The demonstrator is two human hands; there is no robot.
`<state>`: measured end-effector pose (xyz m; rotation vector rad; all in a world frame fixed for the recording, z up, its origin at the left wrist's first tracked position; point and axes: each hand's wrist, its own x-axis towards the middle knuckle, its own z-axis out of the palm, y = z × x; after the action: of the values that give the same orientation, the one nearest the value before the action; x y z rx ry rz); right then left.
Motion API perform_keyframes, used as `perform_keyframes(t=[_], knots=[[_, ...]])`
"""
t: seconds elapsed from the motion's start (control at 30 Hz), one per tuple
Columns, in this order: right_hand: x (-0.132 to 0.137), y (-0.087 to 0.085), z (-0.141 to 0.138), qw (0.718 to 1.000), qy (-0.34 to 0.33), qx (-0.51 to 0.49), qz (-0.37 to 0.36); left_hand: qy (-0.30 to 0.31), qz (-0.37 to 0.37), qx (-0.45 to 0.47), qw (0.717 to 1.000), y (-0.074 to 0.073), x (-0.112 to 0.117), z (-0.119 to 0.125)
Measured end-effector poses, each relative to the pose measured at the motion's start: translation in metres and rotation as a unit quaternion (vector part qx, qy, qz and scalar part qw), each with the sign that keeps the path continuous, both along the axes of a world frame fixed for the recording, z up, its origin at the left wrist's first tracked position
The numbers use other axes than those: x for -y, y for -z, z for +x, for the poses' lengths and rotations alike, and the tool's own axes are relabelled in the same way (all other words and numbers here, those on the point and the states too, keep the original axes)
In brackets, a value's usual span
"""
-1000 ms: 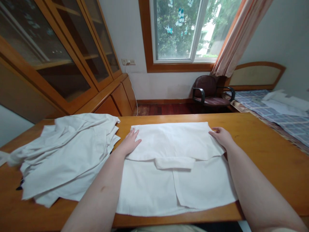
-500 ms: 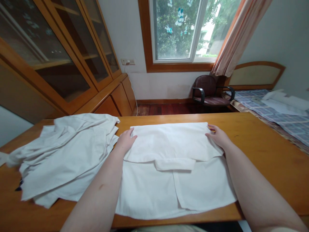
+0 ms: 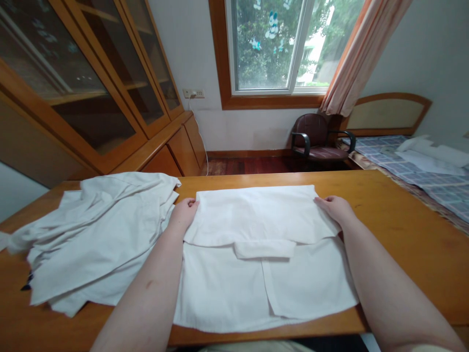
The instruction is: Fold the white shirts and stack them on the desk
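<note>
A white garment lies flat on the wooden table, its far part folded back toward me into a doubled band with a small flap at the middle. My left hand curls its fingers around the left end of that folded band. At the right end my right hand pinches the fold's far corner the same way. Both forearms stretch along the two sides of the cloth.
A loose heap of white garments covers the table's left part, touching the folded cloth. Wooden cabinets with glass doors stand at the left. Beyond the table are a dark armchair, a window and a bed at the right.
My left hand slid leftward off the top of the fold to its left edge and curled around it. My right hand closed its fingers on the right corner. The cloth shifted slightly left.
</note>
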<state>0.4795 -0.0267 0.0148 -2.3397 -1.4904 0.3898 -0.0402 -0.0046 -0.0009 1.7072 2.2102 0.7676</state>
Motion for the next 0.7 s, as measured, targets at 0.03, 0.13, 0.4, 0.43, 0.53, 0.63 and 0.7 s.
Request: perform_keyframes(t=[0.03, 0.13, 0.4, 0.43, 0.53, 0.63, 0.7], knots=[[0.0, 0.001, 0.001, 1.0, -0.002, 0.001, -0.006, 0.003, -0.009, -0.013, 1.0, -0.002, 0.001, -0.001], [0.0, 0.007, 0.005, 0.998, -0.005, -0.068, 0.009, 0.001, -0.037, -0.031, 0.999, -0.009, 0.005, -0.001], [0.002, 0.016, 0.007, 0.944, 0.042, -0.328, -0.002, -0.003, -0.121, -0.004, 0.993, -0.019, 0.011, -0.009], [0.002, 0.015, 0.006, 0.935, 0.045, -0.351, -0.001, -0.003, -0.127, -0.003, 0.992, -0.019, 0.011, -0.01], [0.001, 0.014, 0.004, 0.893, 0.052, -0.447, 0.002, -0.006, -0.139, 0.002, 0.99, -0.02, 0.013, -0.013], [0.001, 0.013, 0.003, 0.913, 0.069, -0.403, -0.02, 0.006, -0.155, -0.008, 0.988, -0.021, 0.014, -0.015], [0.0, 0.011, 0.002, 0.957, 0.063, -0.283, -0.031, 0.007, -0.166, -0.046, 0.985, -0.022, 0.015, -0.015]])
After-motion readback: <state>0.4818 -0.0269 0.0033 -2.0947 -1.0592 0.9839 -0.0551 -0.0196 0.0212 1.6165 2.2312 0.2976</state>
